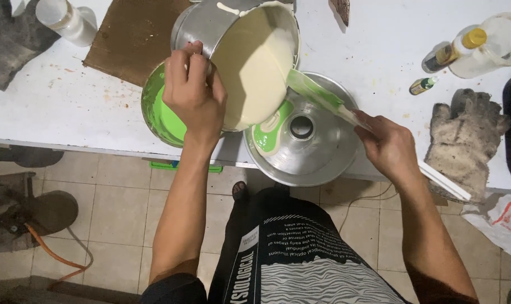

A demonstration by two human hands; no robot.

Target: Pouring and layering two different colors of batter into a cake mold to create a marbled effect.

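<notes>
My left hand (194,93) grips the rim of a metal bowl (202,25), tilted steeply so cream batter (252,67) runs toward a round metal tube pan (323,160). My right hand (389,147) holds a spatula (314,93) with a green blade and white handle, the blade at the bowl's lower lip. Green and cream batter (269,132) lies in the pan's left side. A bowl of green batter (162,115) sits under my left hand.
The white table (58,107) carries a brown board (134,36), grey work gloves (463,138), bottles (480,45), a small vial (423,85) and a white container (67,19). Tiled floor (120,208) lies below the table edge, with an orange hose (52,253).
</notes>
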